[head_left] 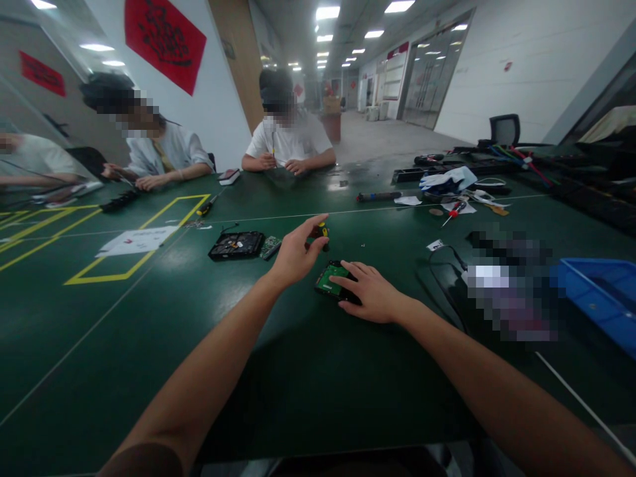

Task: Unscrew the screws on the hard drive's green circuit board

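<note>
My left hand (299,252) is raised above the table, thumb and fingers closed around a short screwdriver (324,231) with a yellow and black handle. Its tip points down beyond the near end of the hard drive (330,278), which lies flat with its green circuit board facing up. Over the right side of that drive my right hand (370,290) is spread, thumb at the near edge and fingers across the top, gripping it against the table. To the left of my left hand lie another black drive (236,246) and a loose green circuit board (271,246).
Across the green table (199,331) sit several people with small tools. A paper sheet (136,241) lies on yellow tape at left. At right are a red screwdriver (454,211), a crumpled cloth (447,179), cables (447,278) and a blue bin (599,291).
</note>
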Action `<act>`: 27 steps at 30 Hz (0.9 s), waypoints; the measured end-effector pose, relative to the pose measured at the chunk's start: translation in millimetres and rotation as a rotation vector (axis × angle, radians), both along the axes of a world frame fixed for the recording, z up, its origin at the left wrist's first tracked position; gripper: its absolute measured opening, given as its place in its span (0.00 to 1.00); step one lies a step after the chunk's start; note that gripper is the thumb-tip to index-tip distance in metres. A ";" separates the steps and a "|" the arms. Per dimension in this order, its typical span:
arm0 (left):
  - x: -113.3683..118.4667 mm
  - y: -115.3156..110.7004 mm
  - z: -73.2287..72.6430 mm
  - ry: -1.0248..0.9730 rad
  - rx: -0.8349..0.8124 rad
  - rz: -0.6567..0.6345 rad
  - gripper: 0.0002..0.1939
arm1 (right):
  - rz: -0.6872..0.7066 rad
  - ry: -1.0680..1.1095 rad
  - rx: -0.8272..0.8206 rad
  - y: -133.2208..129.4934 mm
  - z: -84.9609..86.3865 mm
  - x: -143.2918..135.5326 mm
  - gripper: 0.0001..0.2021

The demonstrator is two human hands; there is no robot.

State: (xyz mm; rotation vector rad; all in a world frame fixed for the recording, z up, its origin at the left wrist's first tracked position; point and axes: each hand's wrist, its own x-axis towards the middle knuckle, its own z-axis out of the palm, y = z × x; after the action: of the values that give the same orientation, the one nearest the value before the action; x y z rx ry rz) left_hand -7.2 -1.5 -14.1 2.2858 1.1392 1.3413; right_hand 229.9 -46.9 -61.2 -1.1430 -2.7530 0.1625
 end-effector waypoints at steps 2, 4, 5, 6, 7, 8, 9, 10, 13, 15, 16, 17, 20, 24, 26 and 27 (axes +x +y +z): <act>-0.6 0.8 -2.0 -0.022 -0.036 -0.049 0.27 | 0.000 0.000 0.004 -0.4 0.3 -0.2 0.34; -1.1 0.9 -2.8 -0.023 -0.062 -0.089 0.27 | -0.001 0.000 0.001 -0.6 0.7 -0.5 0.34; -1.3 0.7 -2.6 -0.015 -0.066 -0.101 0.27 | -0.001 0.000 -0.001 -0.6 0.8 -0.6 0.34; -1.5 0.3 -1.9 -0.003 -0.063 -0.106 0.26 | -0.001 -0.001 -0.004 -0.4 0.8 -0.7 0.34; -1.6 -0.1 -0.9 0.009 -0.051 -0.101 0.25 | 0.000 -0.002 -0.006 -0.2 0.6 -0.7 0.34; -1.6 -0.6 0.3 0.021 -0.031 -0.085 0.25 | 0.002 -0.003 -0.007 0.0 0.4 -0.7 0.34; -1.6 -1.1 1.6 0.031 -0.006 -0.058 0.24 | 0.004 -0.003 -0.008 0.2 0.1 -0.7 0.34; -1.5 -1.6 3.0 0.039 0.020 -0.026 0.22 | 0.006 -0.002 -0.009 0.3 -0.2 -0.7 0.34; -0.9 -3.0 6.1 0.049 0.073 0.045 0.18 | 0.003 0.001 -0.004 0.3 -0.8 -0.4 0.33; -0.3 -4.0 6.8 0.049 0.077 0.038 0.18 | -0.001 0.000 -0.002 0.1 -0.6 -0.3 0.34; 0.0 -4.4 6.6 0.047 0.070 0.022 0.19 | 0.000 -0.001 -0.001 0.0 -0.4 -0.3 0.34; 0.3 -4.7 6.1 0.045 0.058 0.003 0.20 | 0.001 -0.001 0.000 -0.1 -0.2 -0.2 0.33; 0.8 -5.1 4.2 0.036 0.012 -0.044 0.23 | 0.007 0.003 0.009 -0.2 -0.1 0.0 0.33; 1.4 -5.7 5.3 0.035 0.035 -0.026 0.22 | 0.009 0.006 0.017 -0.1 -1.1 -0.2 0.33; 1.9 -6.7 7.4 0.055 0.067 -0.014 0.21 | 0.005 0.004 0.021 -0.2 -1.4 -0.4 0.33; 2.0 -7.2 8.2 0.066 0.077 -0.013 0.21 | 0.002 0.003 0.021 -0.3 -1.3 -0.4 0.33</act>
State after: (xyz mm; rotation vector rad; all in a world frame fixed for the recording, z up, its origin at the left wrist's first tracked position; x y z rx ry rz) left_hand -5.2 -8.7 -5.9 2.4049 1.1085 1.3364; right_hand 229.5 -47.2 -62.5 -1.1334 -2.7470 0.1350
